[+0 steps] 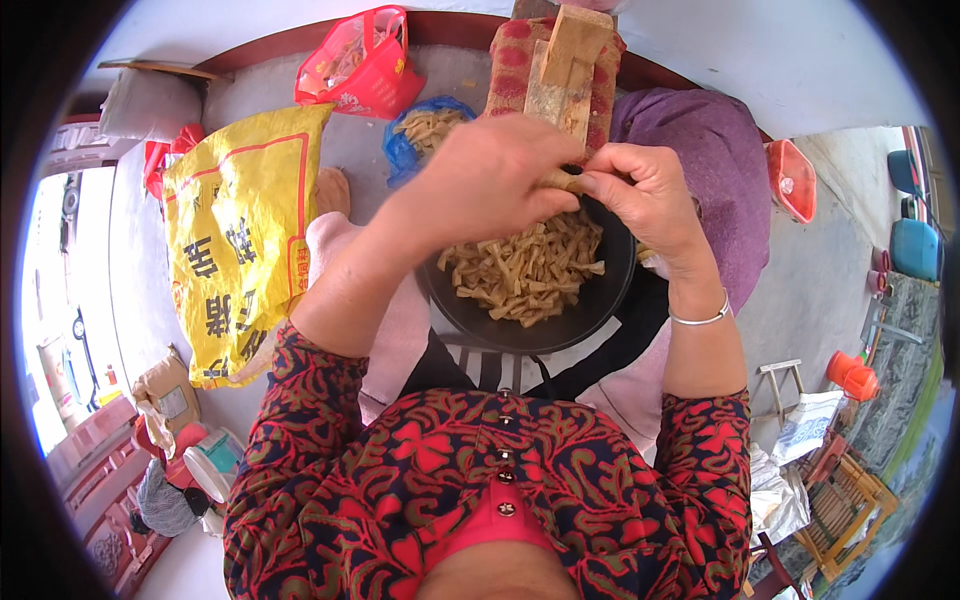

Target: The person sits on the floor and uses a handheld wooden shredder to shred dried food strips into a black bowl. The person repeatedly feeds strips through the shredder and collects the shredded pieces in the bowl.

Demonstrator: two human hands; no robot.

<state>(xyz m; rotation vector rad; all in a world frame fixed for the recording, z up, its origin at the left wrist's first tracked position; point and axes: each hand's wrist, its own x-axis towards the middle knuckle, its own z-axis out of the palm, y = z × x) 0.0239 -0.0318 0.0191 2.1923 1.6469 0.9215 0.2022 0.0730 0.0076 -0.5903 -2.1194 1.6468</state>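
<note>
Both my hands meet above the far edge of a dark round pan resting over my lap. My left hand and my right hand pinch a small yellowish-brown strip between their fingertips. Many short, tan, knotted-looking strips lie heaped in the pan, under my hands. Just beyond my fingers, a wooden board with a block fixed at its far end rests on a red and tan patterned cloth. My right wrist bears a silver bangle.
Left of the board, a blue plastic bag holds pale pieces, with a red bag behind it. A yellow woven sack lies at my left. Purple cloth covers something at my right, beside an orange-red container.
</note>
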